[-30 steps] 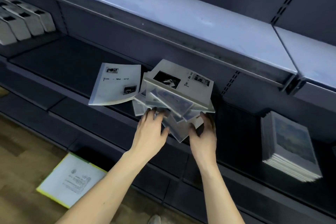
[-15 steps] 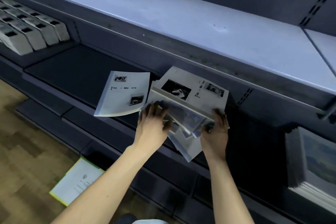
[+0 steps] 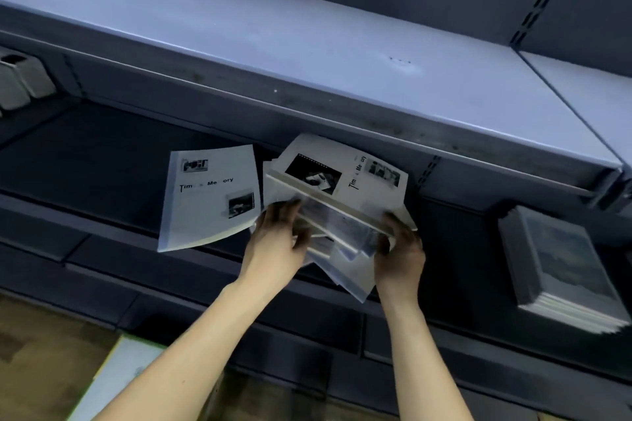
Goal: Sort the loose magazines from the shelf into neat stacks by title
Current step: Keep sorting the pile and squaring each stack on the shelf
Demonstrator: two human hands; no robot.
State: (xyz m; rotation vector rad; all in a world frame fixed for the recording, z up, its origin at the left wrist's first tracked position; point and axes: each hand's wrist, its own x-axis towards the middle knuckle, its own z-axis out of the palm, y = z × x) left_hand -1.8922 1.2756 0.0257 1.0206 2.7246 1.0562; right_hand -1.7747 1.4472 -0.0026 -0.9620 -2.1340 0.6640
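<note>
A messy pile of loose magazines (image 3: 345, 212) lies on the dark shelf (image 3: 102, 161), topped by a white one with black photos and a sideways title. My left hand (image 3: 278, 244) grips the pile's left front edge, fingers curled over it. On the right front corner my right hand (image 3: 400, 249) holds the pile, thumb on top. Several thin glossy magazines (image 3: 349, 270) stick out below, over the shelf edge. Just left of the pile lies a single white magazine (image 3: 208, 198) with the same title, flat, its front overhanging the shelf edge.
A neat stack of dark-covered magazines (image 3: 561, 267) sits on the shelf at the right. The light upper shelf (image 3: 307, 44) overhangs the pile closely. Grey boxes (image 3: 20, 79) stand at the far left. A white sheet with yellow-green edge (image 3: 113, 379) lies on the wooden floor.
Both hands have slid up from the pile's loose front sheets onto its sides and closed on it. The camera view has shifted and moved closer.
</note>
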